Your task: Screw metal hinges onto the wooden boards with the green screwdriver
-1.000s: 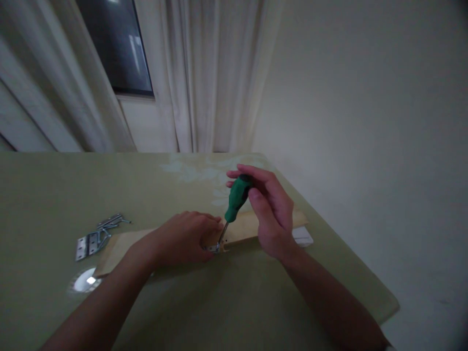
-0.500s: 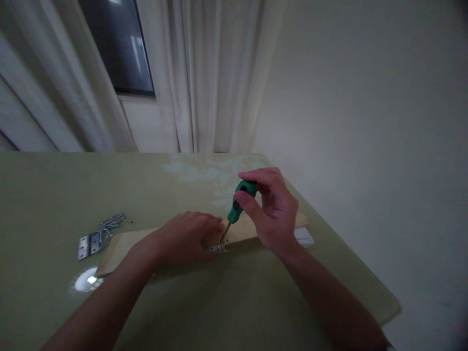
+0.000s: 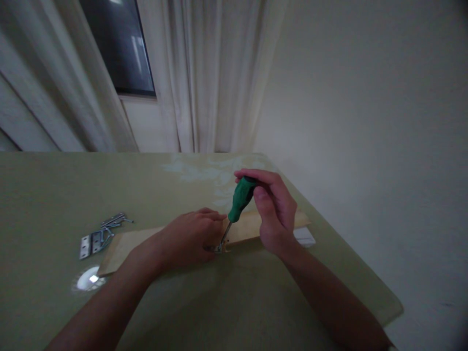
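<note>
My right hand (image 3: 276, 212) is around the top of a green-handled screwdriver (image 3: 242, 197), fingers over its end and thumb drawn to the side. The tool leans, its shaft running down to a small metal hinge (image 3: 218, 249) at the near edge of a light wooden board (image 3: 248, 226). My left hand (image 3: 193, 236) grips the board just left of the shaft, fingers across the top and thumb by the hinge, partly covering it. Any screw under the tip is too small to make out.
Left of the board lie another metal hinge (image 3: 90, 244) and several loose screws (image 3: 115, 222) on the green table covering (image 3: 47, 204). A white flat object (image 3: 304, 237) shows beneath the board's right end. A wall (image 3: 365, 122) runs along the table's right side.
My right hand has shifted its hold: the thumb has slid back off the handle's side, and the handle has turned. The left hand and board stay nearly in place.
</note>
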A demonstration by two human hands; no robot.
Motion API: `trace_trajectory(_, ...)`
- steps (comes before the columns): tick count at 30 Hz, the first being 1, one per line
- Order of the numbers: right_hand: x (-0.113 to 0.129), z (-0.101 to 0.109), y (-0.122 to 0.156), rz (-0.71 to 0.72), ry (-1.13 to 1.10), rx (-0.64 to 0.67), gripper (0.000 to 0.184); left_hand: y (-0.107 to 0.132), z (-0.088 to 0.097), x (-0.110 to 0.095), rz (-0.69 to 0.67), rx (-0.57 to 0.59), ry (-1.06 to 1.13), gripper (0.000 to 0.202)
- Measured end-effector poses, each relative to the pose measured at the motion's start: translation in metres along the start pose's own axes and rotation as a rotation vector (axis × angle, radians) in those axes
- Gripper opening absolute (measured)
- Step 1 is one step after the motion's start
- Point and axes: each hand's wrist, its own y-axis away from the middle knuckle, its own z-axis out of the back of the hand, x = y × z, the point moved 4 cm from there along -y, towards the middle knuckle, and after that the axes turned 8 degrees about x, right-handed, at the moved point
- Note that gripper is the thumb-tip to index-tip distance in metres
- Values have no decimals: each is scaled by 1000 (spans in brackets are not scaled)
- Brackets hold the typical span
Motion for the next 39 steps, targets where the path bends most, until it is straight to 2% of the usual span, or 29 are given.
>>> trace_trajectory(5, 5, 6, -1, 82, 180, -88, 26, 0, -3, -1, 68, 39, -10, 15)
trace_trajectory(10, 5, 4, -1, 57, 93, -27, 31, -1, -4, -1, 119, 41, -17, 16)
trace_trajectory(14, 4, 3, -1, 77, 167, -34, 33, -2, -5, 3, 142, 22, -33, 15)
trace_trajectory(19, -1, 2, -1, -15, 55, -3, 36, -5, -4, 3, 60, -8, 26, 15)
trace_trajectory(22, 1, 3, -3, 13, 96, -6, 30, -7, -3, 4, 35, -10, 92, 21)
trace_trajectory(25, 3, 3, -3, 72, 113, -54, 35, -7, -5, 7, 62, 1, 145, 23)
trace_trajectory(28, 2, 1, 0, 52, 26, -44, 40, -6, -6, 10, 84, 5, 157, 22)
trace_trajectory(32, 3, -1, 2, 26, -53, -4, 35, -6, -6, 9, 114, -11, 91, 21)
trace_trajectory(39, 1, -3, 0, 35, -15, -15, 36, -8, -6, 7, 177, -2, 51, 19)
